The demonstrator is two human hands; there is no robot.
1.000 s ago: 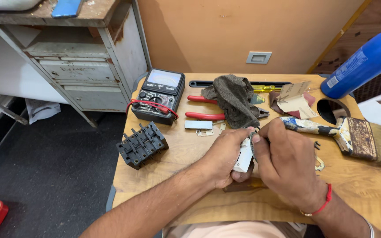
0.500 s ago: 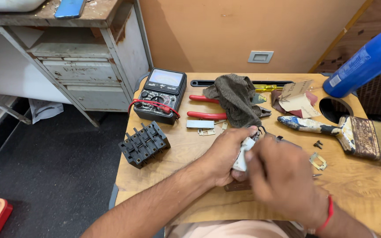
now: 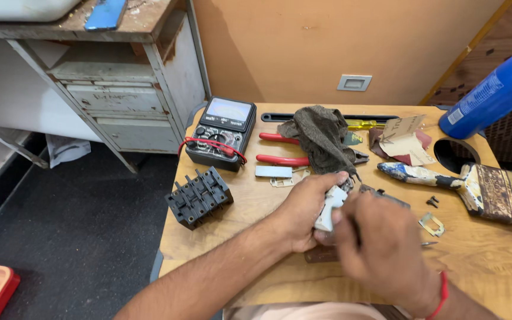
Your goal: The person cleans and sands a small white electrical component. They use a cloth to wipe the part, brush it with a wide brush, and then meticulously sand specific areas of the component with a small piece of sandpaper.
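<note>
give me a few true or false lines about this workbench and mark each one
1. The left hand holds a small white part. True.
2. The multimeter lies at the right end of the table. False: it lies near the far left side, beyond the black block.
3. The paintbrush lies to the right of the hands. True.
4. The right hand wears a blue band. False: the band at its wrist is red.
5. The red-handled pliers lie partly under a dark cloth. True.
6. The blue can stands upright in the middle of the table. False: it is tilted at the far right.
</note>
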